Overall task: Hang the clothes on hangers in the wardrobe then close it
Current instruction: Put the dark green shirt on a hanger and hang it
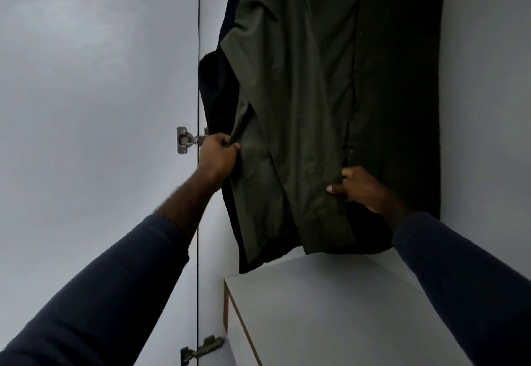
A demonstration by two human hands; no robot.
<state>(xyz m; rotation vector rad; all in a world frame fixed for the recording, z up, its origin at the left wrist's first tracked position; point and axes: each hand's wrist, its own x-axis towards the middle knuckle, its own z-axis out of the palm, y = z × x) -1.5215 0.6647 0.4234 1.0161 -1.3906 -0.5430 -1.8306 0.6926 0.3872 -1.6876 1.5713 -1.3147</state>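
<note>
Olive shirt [301, 107] hangs in the open wardrobe, centre to upper right of frame | left hand [217, 154] pinches its left edge | right hand [360, 187] grips its front placket, lower centre | white shelf [330, 308] below.

No readable text, labels or numbers anywhere.

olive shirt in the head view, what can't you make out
Hanger and rail: cut off by the head view's top edge, above the olive shirt.
Dark garment: head view, mostly hidden behind the shirt.
Fingertips of the right hand: head view, behind the shirt's front edge.
</note>
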